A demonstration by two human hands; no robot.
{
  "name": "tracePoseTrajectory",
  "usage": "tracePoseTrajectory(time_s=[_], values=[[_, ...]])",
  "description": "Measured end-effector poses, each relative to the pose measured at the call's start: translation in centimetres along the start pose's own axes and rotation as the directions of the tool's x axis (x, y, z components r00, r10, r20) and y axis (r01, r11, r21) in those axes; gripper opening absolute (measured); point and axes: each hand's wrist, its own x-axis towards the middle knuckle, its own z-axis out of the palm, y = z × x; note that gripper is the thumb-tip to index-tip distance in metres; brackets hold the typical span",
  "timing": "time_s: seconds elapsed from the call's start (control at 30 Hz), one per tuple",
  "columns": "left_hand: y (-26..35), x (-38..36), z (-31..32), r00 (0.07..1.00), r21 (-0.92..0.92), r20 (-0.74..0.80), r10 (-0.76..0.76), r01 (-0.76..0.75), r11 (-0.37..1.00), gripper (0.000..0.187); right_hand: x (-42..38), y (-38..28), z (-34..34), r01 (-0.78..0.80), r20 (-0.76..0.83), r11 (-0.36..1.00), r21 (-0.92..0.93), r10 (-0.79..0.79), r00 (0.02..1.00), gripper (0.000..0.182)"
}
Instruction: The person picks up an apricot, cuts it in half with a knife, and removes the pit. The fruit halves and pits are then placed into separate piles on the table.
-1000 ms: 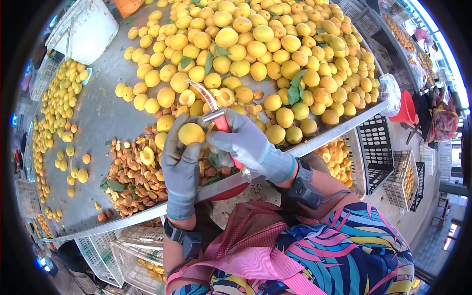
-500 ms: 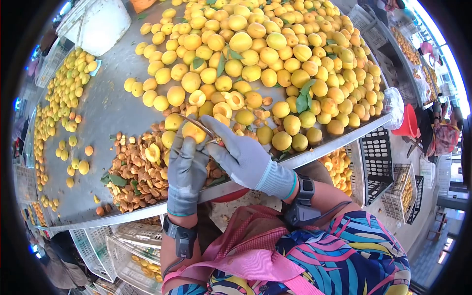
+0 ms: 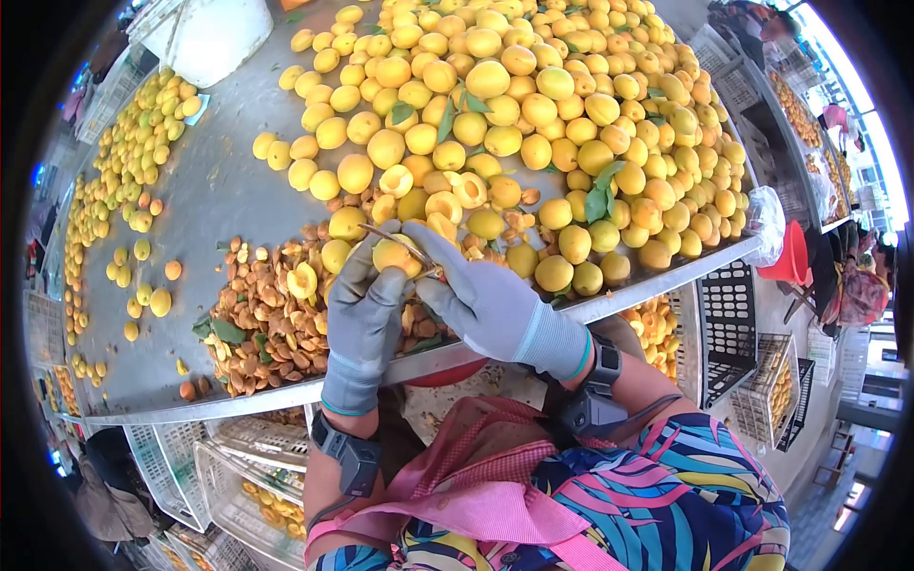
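Observation:
In a grey glove, my left hand is closed around a yellow apricot. My right hand, gloved too, grips a thin curved metal tool that lies against the upper side of that fruit. What the tool's handle looks like is hidden by my fingers. Just beyond my hands sit apricot halves on the metal table. A heap of brown apricot pits lies left of my left hand. The large pile of whole apricots spreads across the table's far side.
More apricots lie at the table's left, near a white bucket. A raised metal edge runs along my side. Below it stand crates, a black crate and apricot halves. A red bucket is at right.
The view has shifted slightly. My hands still hold the apricot and the curved tool together, and the tool now lies further across the fruit's upper right side.

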Motion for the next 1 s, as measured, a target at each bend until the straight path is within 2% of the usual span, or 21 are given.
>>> tracePoseTrajectory(time_s=[0.13,0.2,0.23,0.3,0.33,0.43,0.5,0.63,0.7,0.73,0.8,0.83,0.9,0.93,1.0], values=[[-0.1,0.0,0.1,1.000,0.024,0.006,0.012,-0.012,1.000,0.053,0.1,0.3,0.3,0.012,-0.003,0.999,0.048,-0.012,1.000,0.058],[-0.3,0.2,1.0,0.996,-0.109,-0.090,0.015,-0.025,0.994,0.055,0.3,0.6,0.9,0.078,-0.095,0.986,0.144,-0.065,0.993,0.059],[-0.2,0.3,1.3,0.996,-0.110,-0.087,0.015,-0.024,0.994,0.055,0.4,1.1,1.5,0.078,-0.098,0.987,0.143,-0.064,0.993,0.059],[-0.1,0.3,1.7,0.997,-0.243,-0.071,-0.037,0.019,0.970,0.054,0.7,2.1,3.0,0.197,-0.244,0.980,0.041,-0.182,0.953,0.059],[-0.2,0.3,1.6,0.997,-0.246,-0.074,-0.035,0.015,0.969,0.054,0.6,1.9,2.6,0.198,-0.240,0.979,0.039,-0.183,0.953,0.059],[0.2,0.1,0.5,1.000,-0.181,-0.005,-0.019,0.017,0.983,0.054,0.0,0.7,0.8,0.149,-0.124,0.988,0.051,-0.142,0.982,0.060],[1.0,0.1,-0.3,0.998,0.223,0.051,0.030,-0.041,0.974,0.054,0.1,0.2,-0.3,0.103,0.005,0.994,-0.025,-0.103,0.995,0.061],[0.9,0.0,0.7,0.998,0.245,0.005,0.061,-0.060,0.968,0.053,0.4,0.2,0.4,0.087,-0.010,0.993,-0.085,-0.089,0.996,0.063],[0.3,0.0,0.9,0.997,-0.055,-0.077,0.026,-0.030,0.998,0.051,0.5,0.4,1.1,0.117,-0.084,0.993,-0.021,-0.119,0.989,0.064],[0.0,-0.1,0.8,0.997,-0.054,-0.072,0.025,-0.029,0.998,0.051,0.4,0.6,1.3,0.116,-0.089,0.993,-0.022,-0.117,0.989,0.064],[-0.2,-0.2,0.3,0.996,-0.135,-0.037,-0.086,0.080,0.988,0.051,0.3,0.9,1.4,0.133,-0.120,0.987,-0.094,-0.144,0.982,0.065],[-0.2,-0.3,0.3,0.996,-0.136,-0.038,-0.081,0.076,0.988,0.051,0.3,0.6,0.9,0.137,-0.119,0.986,-0.096,-0.148,0.982,0.065],[0.1,-0.6,0.2,0.997,0.018,-0.083,0.004,-0.003,1.000,0.046,0.0,-0.2,0.0,0.109,-0.036,0.985,-0.132,-0.115,0.993,0.063],[0.5,-0.7,0.3,0.996,0.022,-0.088,0.001,0.001,1.000,0.046,0.1,0.0,0.0,0.109,-0.034,0.986,-0.124,-0.114,0.993,0.063],[1.6,-0.7,0.8,0.991,0.369,-0.059,0.121,-0.091,0.925,0.043,0.3,0.2,0.0,0.082,0.034,0.974,-0.209,-0.077,0.996,0.062]])
